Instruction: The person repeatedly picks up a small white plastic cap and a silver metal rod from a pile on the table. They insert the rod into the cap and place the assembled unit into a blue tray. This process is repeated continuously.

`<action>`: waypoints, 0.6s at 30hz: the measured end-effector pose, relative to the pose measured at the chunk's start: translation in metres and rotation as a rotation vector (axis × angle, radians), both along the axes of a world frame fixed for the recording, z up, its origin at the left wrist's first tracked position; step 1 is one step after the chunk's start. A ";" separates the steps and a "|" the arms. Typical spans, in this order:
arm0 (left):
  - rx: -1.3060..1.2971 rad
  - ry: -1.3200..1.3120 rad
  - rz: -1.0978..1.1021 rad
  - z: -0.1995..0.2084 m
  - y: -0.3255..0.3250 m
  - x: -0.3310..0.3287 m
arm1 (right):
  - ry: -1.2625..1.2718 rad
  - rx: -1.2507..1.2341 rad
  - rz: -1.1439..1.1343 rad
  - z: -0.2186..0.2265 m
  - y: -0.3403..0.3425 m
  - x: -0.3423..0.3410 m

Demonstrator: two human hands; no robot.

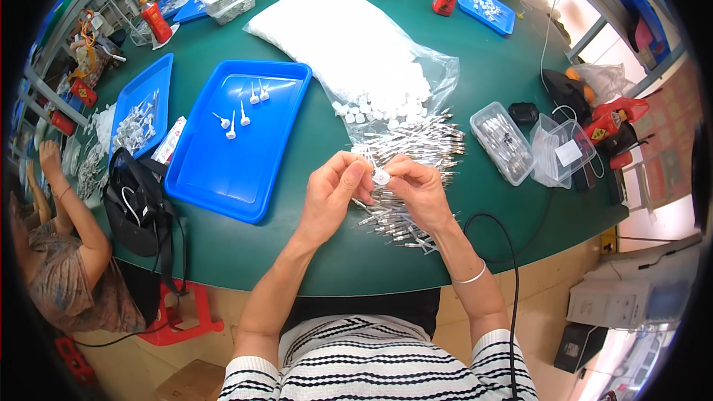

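Note:
Over the near edge of a rod pile, both my hands are closed and held close together. My right hand (420, 191) pinches a small round white plastic cap (381, 177) between thumb and fingers. Thumb and fingertips of my left hand (333, 191) are pressed together beside it, around thin whitish rods (366, 151); how they meet the cap is hidden. Beneath and behind my hands lies a loose heap of thin metal-and-white rods (423, 142). Loose white caps (382, 104) spill from a large clear bag of white pieces (327, 33) beyond the heap.
Left of my hands, a blue tray (223, 160) holds several capped rods (243, 113). A black bag (134, 197) sits at the left edge, near another person (74, 267). Clear boxes (502, 142) stand right. A black cable (512, 252) hangs by my right forearm.

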State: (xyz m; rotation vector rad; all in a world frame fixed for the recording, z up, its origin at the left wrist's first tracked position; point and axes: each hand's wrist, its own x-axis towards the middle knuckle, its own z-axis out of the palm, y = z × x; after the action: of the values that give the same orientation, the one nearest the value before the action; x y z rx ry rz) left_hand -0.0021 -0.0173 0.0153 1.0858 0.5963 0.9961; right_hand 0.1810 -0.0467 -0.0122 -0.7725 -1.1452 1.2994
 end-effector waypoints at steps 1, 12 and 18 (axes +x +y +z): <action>-0.020 -0.021 -0.004 0.003 -0.001 0.001 | -0.018 0.001 -0.003 0.001 -0.001 0.001; -0.051 -0.063 0.054 0.008 0.007 -0.017 | -0.280 0.037 -0.327 0.033 0.001 0.004; 0.464 0.449 0.577 0.020 0.056 -0.103 | -0.209 0.132 -0.474 0.055 -0.018 0.062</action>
State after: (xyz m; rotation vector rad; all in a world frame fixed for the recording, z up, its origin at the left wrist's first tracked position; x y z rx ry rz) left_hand -0.1051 0.0390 0.0357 1.6178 1.1204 1.4458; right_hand 0.2433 -0.0646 0.0431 -1.0245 -1.1122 0.7555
